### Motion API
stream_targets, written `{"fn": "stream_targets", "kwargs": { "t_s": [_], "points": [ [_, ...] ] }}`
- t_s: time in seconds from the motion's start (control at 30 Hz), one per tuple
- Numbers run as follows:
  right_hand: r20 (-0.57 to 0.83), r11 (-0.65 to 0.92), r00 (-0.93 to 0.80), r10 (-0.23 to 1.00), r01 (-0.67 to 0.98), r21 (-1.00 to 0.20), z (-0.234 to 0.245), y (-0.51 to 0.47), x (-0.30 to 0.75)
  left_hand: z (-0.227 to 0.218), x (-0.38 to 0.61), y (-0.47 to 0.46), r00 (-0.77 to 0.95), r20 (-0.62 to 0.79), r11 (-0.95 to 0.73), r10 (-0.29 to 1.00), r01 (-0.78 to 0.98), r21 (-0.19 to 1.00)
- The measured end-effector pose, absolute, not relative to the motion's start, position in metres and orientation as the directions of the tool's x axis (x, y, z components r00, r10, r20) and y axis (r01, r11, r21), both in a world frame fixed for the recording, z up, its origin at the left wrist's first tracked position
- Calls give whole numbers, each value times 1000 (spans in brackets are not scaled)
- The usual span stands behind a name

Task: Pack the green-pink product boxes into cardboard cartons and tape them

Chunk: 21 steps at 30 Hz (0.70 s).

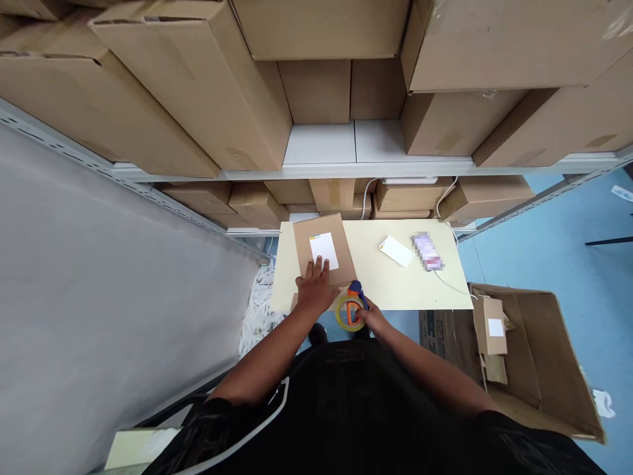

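Note:
A flat brown cardboard parcel (324,254) with a white label lies at the near left of a small cream table (395,284). My left hand (314,287) rests flat on the parcel's near edge, fingers spread, holding it down. My right hand (372,318) grips a tape dispenser (351,307) with an orange and blue frame and a yellowish roll, at the table's front edge just right of the parcel.
A white card (395,251) and a phone (427,251) with a cable lie on the table's right half. An open carton (524,356) with small parcels stands on the blue floor at right. Shelves of cardboard boxes (198,86) rise behind. White paper strips (257,310) litter the floor left.

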State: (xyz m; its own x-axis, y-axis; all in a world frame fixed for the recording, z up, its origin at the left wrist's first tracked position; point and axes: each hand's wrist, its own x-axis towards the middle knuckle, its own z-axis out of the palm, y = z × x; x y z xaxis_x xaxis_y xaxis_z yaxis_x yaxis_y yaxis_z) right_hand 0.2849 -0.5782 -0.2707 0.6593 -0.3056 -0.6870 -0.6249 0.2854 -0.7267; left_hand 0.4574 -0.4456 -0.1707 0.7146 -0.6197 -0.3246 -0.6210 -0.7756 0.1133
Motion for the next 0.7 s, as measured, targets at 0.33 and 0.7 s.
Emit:
{"fn": "stream_targets", "kwargs": {
  "t_s": [0.33, 0.7],
  "points": [
    [-709, 205, 647, -281, -681, -703, -262, -684, 385, -167, 498, -409, 403, -232, -447, -885, -876, 181],
    [-737, 250, 621, -266, -694, -675, -255, -631, 284, -187, 487, -443, 586, -166, -609, -793, -770, 191]
  ]
}}
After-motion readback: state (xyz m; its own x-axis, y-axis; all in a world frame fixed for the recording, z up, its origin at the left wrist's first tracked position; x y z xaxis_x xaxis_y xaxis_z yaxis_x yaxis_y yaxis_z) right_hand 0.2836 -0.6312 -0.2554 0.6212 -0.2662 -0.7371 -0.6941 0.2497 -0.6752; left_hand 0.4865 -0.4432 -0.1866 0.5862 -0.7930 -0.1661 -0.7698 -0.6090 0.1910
